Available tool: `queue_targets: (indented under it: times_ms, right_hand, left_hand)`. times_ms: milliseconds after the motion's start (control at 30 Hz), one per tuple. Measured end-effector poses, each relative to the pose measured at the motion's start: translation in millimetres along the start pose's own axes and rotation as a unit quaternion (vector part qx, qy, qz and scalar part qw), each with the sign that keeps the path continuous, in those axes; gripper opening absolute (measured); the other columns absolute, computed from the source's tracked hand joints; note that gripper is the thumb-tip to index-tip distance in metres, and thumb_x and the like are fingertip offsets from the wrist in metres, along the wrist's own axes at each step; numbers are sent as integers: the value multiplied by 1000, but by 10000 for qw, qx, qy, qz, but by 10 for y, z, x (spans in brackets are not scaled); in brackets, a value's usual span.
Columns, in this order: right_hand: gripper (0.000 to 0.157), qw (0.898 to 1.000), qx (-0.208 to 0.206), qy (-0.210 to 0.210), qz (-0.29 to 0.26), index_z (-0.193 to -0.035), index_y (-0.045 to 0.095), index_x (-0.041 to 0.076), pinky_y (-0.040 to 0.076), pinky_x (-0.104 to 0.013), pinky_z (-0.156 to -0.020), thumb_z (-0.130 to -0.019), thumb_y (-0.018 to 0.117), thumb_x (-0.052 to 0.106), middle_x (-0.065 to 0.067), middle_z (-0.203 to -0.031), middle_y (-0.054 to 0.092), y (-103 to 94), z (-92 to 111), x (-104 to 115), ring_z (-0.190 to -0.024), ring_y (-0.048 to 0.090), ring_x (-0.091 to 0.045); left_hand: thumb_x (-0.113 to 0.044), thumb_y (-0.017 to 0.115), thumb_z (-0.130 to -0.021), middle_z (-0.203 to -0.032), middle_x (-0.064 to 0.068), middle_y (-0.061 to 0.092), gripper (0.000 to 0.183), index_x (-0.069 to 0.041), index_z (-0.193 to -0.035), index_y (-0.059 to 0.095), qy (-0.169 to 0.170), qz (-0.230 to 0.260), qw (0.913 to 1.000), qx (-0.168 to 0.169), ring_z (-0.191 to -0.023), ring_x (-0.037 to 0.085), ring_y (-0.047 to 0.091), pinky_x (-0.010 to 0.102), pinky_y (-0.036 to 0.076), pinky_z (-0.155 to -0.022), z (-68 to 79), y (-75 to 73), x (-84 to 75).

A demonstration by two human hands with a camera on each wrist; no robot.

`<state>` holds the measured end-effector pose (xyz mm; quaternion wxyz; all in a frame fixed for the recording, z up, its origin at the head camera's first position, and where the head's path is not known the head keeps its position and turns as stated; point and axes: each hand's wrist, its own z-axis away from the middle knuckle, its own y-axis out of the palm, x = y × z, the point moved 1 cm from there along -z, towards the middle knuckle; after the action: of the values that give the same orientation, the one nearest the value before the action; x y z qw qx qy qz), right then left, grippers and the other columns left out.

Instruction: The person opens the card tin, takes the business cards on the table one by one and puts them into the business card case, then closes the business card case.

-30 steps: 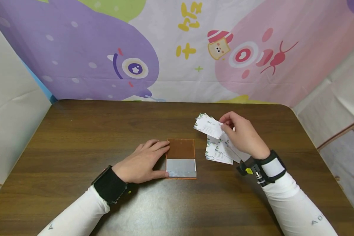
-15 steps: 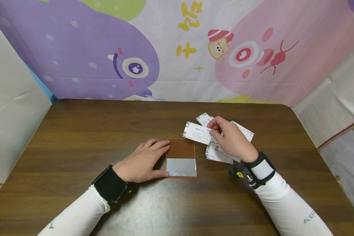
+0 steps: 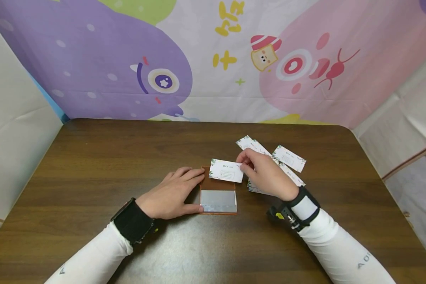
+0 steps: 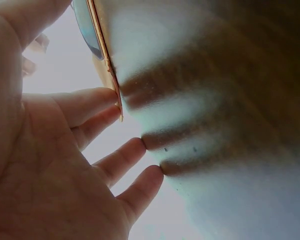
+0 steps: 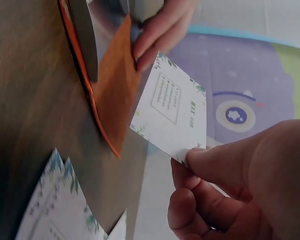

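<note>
A white business card (image 3: 225,170) with green leaf corners and printed text is pinched at its right end by my right hand (image 3: 266,173). In the right wrist view the thumb lies on the card (image 5: 172,107), and it hovers over the brown flap of an open card case (image 3: 218,184). The case's lower half is a shiny silver metal plate (image 3: 218,201). At the case's left edge rests my left hand (image 3: 174,193), fingers spread, with fingertips touching the flap side and thumb by the metal part. The left wrist view shows these fingers (image 4: 125,160) fairly straight against the tabletop.
Several more leaf-printed cards (image 3: 289,158) lie loosely overlapped right of the case, partly hidden under my right hand. The brown wooden table (image 3: 110,157) ends at the back against a cartoon-printed cloth (image 3: 213,106).
My right hand has carried the pinched card left and toward me, from the loose cards to over the case's brown flap. The left hand stays put.
</note>
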<state>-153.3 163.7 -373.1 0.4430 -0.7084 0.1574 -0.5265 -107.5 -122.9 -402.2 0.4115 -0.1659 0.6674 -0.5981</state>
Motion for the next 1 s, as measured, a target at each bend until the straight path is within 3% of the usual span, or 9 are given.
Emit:
queue_targets:
  times_ms: [467,1000]
  right_hand:
    - [9,9991,263,-336,22,-113,66,12,49,-36,-73,-106,62,8,4,-86,62,125,9,76,-75,55,-14]
    - [9,9972,669,-316,129,-112,66,12,50,-35,-73,-106,61,7,5,-87,62,218,42,98,-75,56,-13]
  left_hand:
    - [-58,76,-94,-167,8,39,90,-5,-161,45,0,53,10000,-19,-151,34,34,59,38,-114,-5,3,2]
    - [-59,76,-94,-169,9,37,88,-4,-157,50,8,56,10000,15,-151,34,34,60,38,-114,0,-8,1]
